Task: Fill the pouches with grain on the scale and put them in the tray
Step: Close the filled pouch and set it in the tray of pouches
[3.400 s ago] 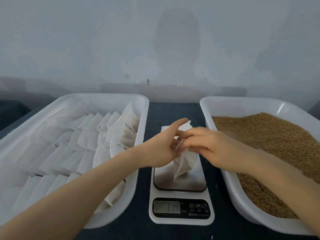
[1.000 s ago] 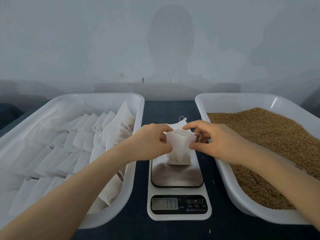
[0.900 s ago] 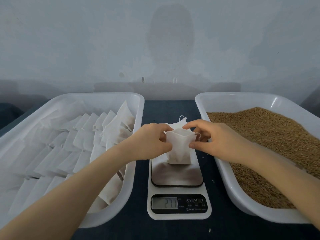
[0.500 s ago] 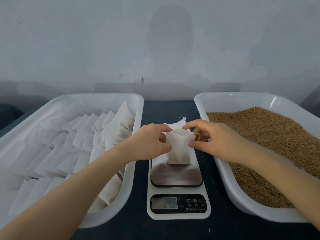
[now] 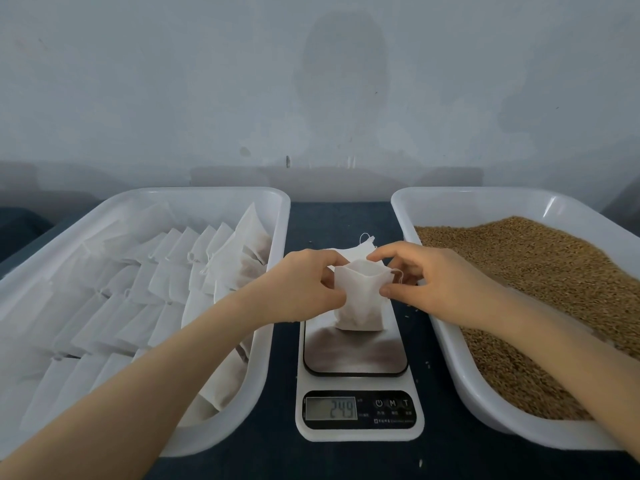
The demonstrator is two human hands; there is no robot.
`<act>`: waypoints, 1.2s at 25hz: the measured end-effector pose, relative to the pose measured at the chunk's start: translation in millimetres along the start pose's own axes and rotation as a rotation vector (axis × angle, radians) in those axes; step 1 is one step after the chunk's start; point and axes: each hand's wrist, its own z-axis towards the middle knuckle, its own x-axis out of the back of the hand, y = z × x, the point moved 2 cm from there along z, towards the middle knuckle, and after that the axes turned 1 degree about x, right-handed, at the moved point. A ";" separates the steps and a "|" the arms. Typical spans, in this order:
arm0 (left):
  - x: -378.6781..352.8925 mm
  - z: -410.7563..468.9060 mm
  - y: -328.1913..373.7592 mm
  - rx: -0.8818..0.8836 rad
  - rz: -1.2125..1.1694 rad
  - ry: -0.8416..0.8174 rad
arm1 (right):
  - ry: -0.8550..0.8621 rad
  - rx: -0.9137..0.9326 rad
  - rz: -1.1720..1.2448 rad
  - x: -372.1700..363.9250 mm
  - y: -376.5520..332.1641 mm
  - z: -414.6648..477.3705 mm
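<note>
A white pouch (image 5: 360, 303) stands upright on the steel plate of the scale (image 5: 356, 362), its mouth held open. My left hand (image 5: 304, 289) pinches the pouch's left rim and my right hand (image 5: 429, 282) pinches its right rim. The display (image 5: 331, 408) reads 249. To the left a white tray (image 5: 273, 306) holds several rows of white pouches (image 5: 138, 292). On the right a second white tray (image 5: 446, 327) is heaped with brown grain (image 5: 540, 282).
More empty pouches (image 5: 353, 251) lie behind the scale, partly hidden by my hands. A few loose grains are scattered on the dark blue table (image 5: 346, 459) near the scale. A pale wall rises just behind the trays.
Since 3.4 s ago the pouch has gone from hanging tilted to standing upright with its mouth spread between both hands. The reading changed to 249. In the last half second nothing moved.
</note>
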 end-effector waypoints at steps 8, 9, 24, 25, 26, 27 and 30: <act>-9.0 1.8 0.3 -0.061 0.082 0.021 | 0.002 0.005 -0.051 -4.1 -5.2 -2.7; -9.7 2.1 0.3 -0.066 0.089 0.035 | 0.007 0.015 -0.044 -3.8 -6.3 -3.1; 132.8 2.7 -36.8 0.161 -0.305 0.695 | 0.248 -0.038 0.094 7.2 -10.3 -1.4; 154.6 6.8 -53.1 0.206 -0.270 0.781 | 0.242 -0.048 0.088 6.5 -11.1 -1.0; 172.0 11.7 -71.3 0.248 -0.239 0.836 | 0.239 -0.055 0.086 5.9 -11.7 -0.6; 185.1 18.2 -92.1 0.299 -0.202 0.863 | 0.238 -0.060 0.082 5.5 -11.9 -0.3; 199.2 39.3 -151.7 0.524 -0.069 0.852 | 0.231 -0.067 0.074 5.8 -10.3 1.1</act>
